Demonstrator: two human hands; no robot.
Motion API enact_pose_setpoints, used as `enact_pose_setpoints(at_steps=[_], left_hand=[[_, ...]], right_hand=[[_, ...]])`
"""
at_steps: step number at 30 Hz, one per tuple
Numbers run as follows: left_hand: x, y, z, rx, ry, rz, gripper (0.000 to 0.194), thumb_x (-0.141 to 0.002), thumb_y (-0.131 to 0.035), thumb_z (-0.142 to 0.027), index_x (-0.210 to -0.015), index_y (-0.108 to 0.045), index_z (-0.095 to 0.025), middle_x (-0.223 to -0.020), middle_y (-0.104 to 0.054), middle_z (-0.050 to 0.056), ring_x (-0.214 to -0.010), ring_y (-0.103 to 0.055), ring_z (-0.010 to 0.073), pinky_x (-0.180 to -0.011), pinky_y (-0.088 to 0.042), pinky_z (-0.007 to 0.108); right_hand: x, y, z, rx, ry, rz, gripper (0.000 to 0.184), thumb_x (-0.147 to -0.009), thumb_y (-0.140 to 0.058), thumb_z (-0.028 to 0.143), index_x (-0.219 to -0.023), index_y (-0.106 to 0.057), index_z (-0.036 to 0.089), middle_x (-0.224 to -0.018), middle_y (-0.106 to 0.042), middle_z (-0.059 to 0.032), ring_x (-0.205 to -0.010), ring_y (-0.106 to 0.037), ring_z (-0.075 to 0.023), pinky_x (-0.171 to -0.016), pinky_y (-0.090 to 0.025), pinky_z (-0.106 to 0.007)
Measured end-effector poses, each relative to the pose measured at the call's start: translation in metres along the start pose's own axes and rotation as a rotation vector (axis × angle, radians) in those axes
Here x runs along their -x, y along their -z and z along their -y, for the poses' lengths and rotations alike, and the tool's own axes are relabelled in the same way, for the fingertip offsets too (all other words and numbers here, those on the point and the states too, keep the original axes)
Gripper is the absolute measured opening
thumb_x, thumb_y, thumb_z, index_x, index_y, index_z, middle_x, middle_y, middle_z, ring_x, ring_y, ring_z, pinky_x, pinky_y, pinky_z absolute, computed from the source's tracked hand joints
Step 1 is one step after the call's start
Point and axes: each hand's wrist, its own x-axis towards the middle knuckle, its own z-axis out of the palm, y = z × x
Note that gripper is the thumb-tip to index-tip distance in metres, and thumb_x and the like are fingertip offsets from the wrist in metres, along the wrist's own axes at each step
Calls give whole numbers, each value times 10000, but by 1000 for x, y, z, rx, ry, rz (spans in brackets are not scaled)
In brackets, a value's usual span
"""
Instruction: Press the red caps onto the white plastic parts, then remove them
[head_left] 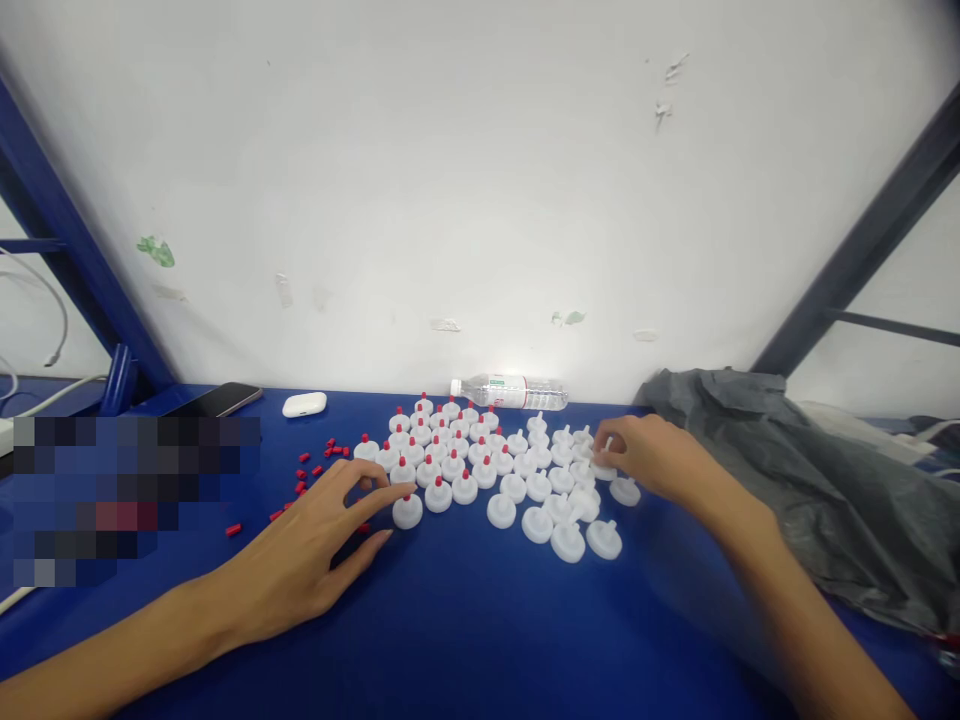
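My left hand point(319, 545) is open, thumb and fingers apart. Its index fingertip is at the red tip of a white nozzle cap point(407, 513) at the near left of the group; whether it presses on it I cannot tell. Loose red tips point(301, 473) lie beside and partly behind this hand. My right hand point(649, 455) has its fingers closed around a white nozzle cap point(604, 470) at the group's right side. White nozzle caps without red tips point(538, 524) stand on the right, some tilted. Many with red tips point(465, 488) stand upright in the middle and left.
A clear plastic bottle point(514, 391) lies along the wall behind the caps. At the back left are a white earbud case point(304, 404) and a phone point(225, 398). Crumpled grey plastic point(772, 480) covers the right side of the blue table point(480, 640). A pixelated patch hides the far left.
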Motion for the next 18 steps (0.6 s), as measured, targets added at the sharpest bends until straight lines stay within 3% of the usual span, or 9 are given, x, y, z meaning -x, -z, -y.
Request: enact_pose_setpoints(at_steps=[4,8,12,14,16,18], left_hand=[[-3,-1,2,83,-33,-64,267,-1055,-490,-253,-1299,-579,-312,-1215,-597,34,-1107,-578,191,-955,-503,306],[-3,-1,6,135,-77,-88,110,-1044,-535,-226,-1106,-617,-266,-1051,-649,5,-989,-591,164,-889,-495,280],[-1,1,3,193,-104,-154,110,-1028,-551,-153,-1064,-593,-248,-1009,-648,-5,-959,-595,138,-868,-501,258],[0,2,-2,225,-134,-172,128,-1016,-567,-116,-1043,-580,-241,-999,-654,-8,-963,-604,127,-869,-508,242],[0,4,-7,260,-180,-195,131,-1013,-578,-103,-1027,-572,-233,-985,-664,-8,-965,-611,124,-869,-515,236],[1,5,-11,284,-223,-216,122,-1015,-581,-104,-1029,-570,-224,-971,-672,-3,-961,-613,127,-865,-520,238]], right_hand=[[2,-2,-1,6,14,-37,59,-849,-709,257,-859,-753,295,-878,-793,10,-772,-712,-207,-571,-387,-283],[3,2,0,30,40,-112,33,-836,-737,281,-815,-763,284,-801,-778,-6,-704,-704,-230,-542,-376,-297],[7,10,22,37,125,-301,212,-1006,-552,336,-1056,-740,252,-905,-785,-37,-815,-712,-258,-699,-466,-362],[14,10,45,-4,286,-395,257,-1050,-506,371,-1164,-699,246,-1025,-780,-35,-953,-704,-235,-899,-471,-384],[27,6,74,-104,639,-522,273,-1062,-504,356,-1222,-671,211,-1111,-767,-62,-1037,-687,-238,-985,-442,-416],[44,-2,105,-172,871,-539,350,-1059,-523,423,-1297,-624,187,-1171,-749,-71,-1072,-673,-235,-1089,-378,-458]])
